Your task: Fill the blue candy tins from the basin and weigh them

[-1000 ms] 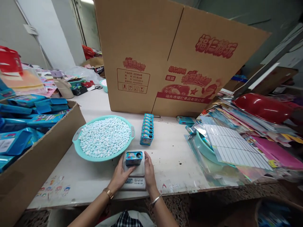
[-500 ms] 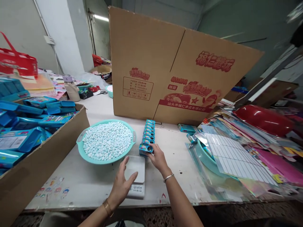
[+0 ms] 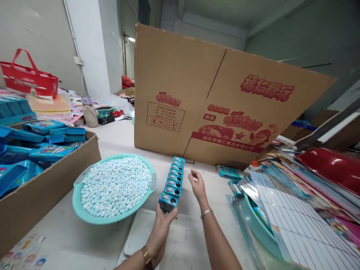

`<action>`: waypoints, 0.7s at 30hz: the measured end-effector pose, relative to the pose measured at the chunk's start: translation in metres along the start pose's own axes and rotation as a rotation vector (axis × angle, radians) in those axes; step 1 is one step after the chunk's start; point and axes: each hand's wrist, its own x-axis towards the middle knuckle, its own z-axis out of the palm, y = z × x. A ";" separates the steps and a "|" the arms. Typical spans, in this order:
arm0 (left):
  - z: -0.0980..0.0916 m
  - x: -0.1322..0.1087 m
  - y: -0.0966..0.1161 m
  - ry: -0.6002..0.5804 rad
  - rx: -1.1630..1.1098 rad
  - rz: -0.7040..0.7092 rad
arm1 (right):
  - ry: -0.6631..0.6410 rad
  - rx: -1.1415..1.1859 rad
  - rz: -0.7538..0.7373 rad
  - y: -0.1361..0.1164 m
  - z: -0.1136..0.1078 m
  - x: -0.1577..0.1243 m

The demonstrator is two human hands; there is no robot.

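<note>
A row of several small blue candy boxes (image 3: pixel 174 179), each with a dark round hole in its top edge, runs away from me along the table. My left hand (image 3: pixel 163 228) grips the nearest blue box (image 3: pixel 168 200) at its near end, thumb on the right and fingers on the left. To the right of the row, my right hand (image 3: pixel 198 185) hovers with loosely bent fingers, holding nothing. A turquoise basin (image 3: pixel 112 221) full of pale blue and white candies (image 3: pixel 116 187) stands left of the row. The white scale (image 3: pixel 139 234) lies partly behind my left forearm.
A large cardboard carton (image 3: pixel 180 93) stands behind the row. On the left is a cardboard box (image 3: pixel 53 180) heaped with blue packages (image 3: pixel 53 152). Stacked printed sheets (image 3: pixel 298 210) and a second turquoise basin (image 3: pixel 253 217) crowd the right side.
My right hand has let go of the nearest box and moved right and away. My left hand has come from over the scale to grip that box. The view has shifted.
</note>
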 end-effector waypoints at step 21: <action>0.024 0.030 -0.004 0.175 0.191 0.018 | -0.141 0.248 0.257 0.064 -0.012 0.087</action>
